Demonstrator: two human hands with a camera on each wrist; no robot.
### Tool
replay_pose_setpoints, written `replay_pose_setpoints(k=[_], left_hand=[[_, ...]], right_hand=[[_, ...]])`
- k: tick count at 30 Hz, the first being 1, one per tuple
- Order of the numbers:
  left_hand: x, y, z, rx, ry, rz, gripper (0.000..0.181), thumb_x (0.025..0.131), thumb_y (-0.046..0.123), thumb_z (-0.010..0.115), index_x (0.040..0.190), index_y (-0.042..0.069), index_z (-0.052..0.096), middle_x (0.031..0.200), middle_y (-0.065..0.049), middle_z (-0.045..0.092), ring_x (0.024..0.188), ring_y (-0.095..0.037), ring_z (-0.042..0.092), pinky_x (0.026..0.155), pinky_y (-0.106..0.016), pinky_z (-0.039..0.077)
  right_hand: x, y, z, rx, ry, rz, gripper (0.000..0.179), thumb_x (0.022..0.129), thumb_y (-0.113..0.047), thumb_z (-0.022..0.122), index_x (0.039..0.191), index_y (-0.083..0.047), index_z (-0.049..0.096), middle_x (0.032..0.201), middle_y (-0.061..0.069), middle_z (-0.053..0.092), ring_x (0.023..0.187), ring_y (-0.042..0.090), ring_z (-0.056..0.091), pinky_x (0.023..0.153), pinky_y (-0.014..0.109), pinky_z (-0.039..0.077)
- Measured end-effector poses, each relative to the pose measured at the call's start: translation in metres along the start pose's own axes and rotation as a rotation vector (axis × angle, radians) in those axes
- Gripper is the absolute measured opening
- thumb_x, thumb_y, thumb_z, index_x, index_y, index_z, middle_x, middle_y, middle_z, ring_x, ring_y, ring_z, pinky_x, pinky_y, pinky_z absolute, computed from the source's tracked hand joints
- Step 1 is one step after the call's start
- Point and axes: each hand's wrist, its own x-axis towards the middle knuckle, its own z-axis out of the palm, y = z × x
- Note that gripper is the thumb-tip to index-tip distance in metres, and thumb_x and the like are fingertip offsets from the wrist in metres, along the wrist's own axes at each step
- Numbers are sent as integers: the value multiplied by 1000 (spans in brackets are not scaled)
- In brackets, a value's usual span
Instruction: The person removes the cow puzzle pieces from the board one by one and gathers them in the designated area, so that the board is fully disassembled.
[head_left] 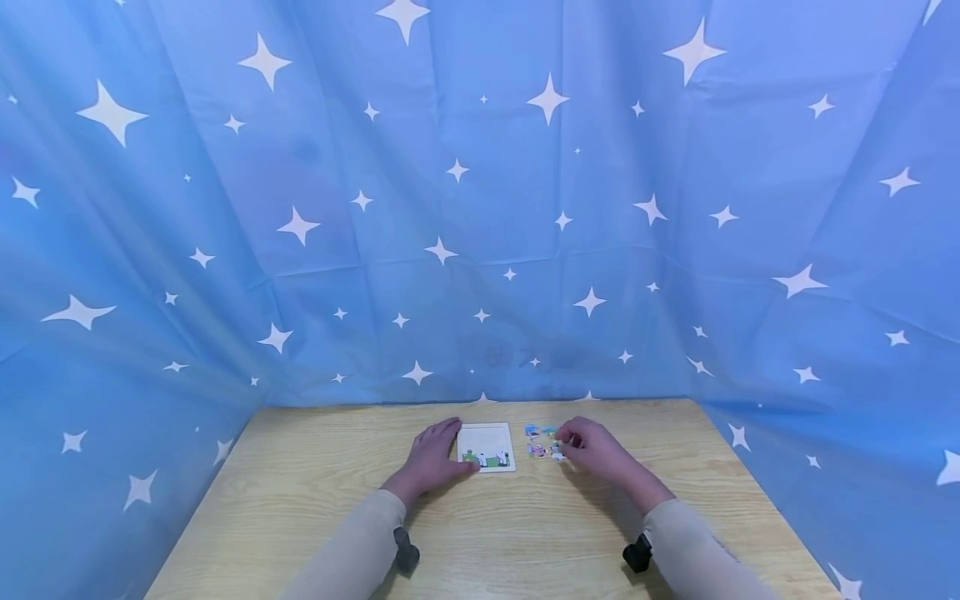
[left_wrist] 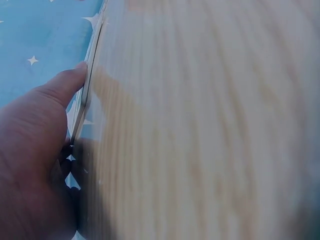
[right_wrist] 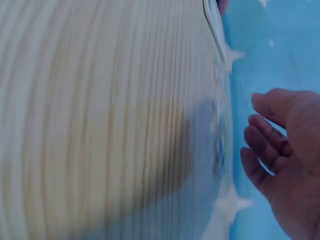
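A small white-bordered puzzle board (head_left: 486, 442) lies flat on the table, with a green and white picture strip along its near side. My left hand (head_left: 433, 457) holds it at its left side, the thumb at the near edge and the fingertips by the far left corner. In the left wrist view the thumb (left_wrist: 67, 85) touches the board's thin edge. Several colourful puzzle pieces (head_left: 536, 451) lie right of the board. Over the rightmost ones is my right hand (head_left: 596, 450), fingers loosely bent. The right wrist view shows nothing between its thumb and fingers (right_wrist: 262, 145).
The wooden table (head_left: 315, 500) reaches back to a blue curtain (head_left: 480, 208) with white stars, which also hangs at both sides. A black strap mount sits on each wrist, such as the right one (head_left: 637, 552).
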Motion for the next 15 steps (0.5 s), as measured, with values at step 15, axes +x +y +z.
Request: replay_pose_setpoints(k=[15], left_hand=[[4,-9,1,18,-32,28,110,90,63,83,170,1,39,176,-17,36,162,-46,29,131,-68,20]], right_hand=[[32,-61,46,-24,-136,-145,13,108,-11,71,119,-6,77,104,-4,66,91,13,61,77,33,57]])
